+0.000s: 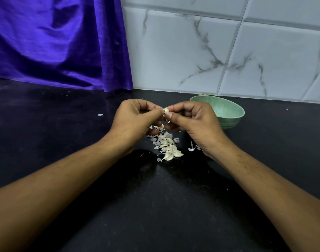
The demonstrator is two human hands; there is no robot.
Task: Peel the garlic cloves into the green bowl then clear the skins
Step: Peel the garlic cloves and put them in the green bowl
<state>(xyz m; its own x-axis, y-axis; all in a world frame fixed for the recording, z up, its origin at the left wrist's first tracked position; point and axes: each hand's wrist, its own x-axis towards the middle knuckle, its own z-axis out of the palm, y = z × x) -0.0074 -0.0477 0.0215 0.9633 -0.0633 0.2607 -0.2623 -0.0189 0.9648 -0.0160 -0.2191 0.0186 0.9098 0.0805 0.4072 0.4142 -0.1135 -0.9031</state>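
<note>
Fingertips of left hand (135, 119) and right hand (192, 119) curl in, pinch one garlic clove (166, 110) between them, held above black countertop (155, 206). Pile of unpeeled cloves (169, 149) and loose skins (192, 148) lies on counter just below hands, between wrists. Green bowl (226, 110) sits behind right hand, near marbled tile wall (228, 51); contents hidden. Purple cloth (55, 42) hangs rear left.
</note>
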